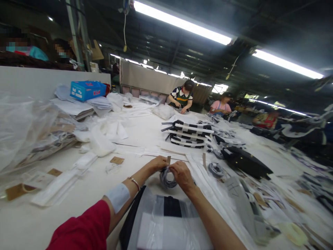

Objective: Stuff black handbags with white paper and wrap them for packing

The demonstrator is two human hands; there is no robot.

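A coiled grey strap (164, 181) stands out over the table in front of me, both hands at its top edge. My left hand (159, 163) is closed, its fingertips pinching the upper left of the coil. From the other side my right hand (182, 174) closes on the coil's upper right, fingers bent. A small brown strip (169, 160) sticks up between the fingertips; I cannot tell which hand grips it. Nearest to me, below the coil, lies a black-and-white item (172, 206) under clear plastic, partly behind my forearms.
Beyond my hands is a stack of black-and-white bundles (191, 133). Another grey coil (216, 169) and a black bag-like piece (246, 161) lie right. Clear plastic bags (28, 128) and a blue box (88, 90) are left. A co-worker (183, 95) works across the table (140, 126).
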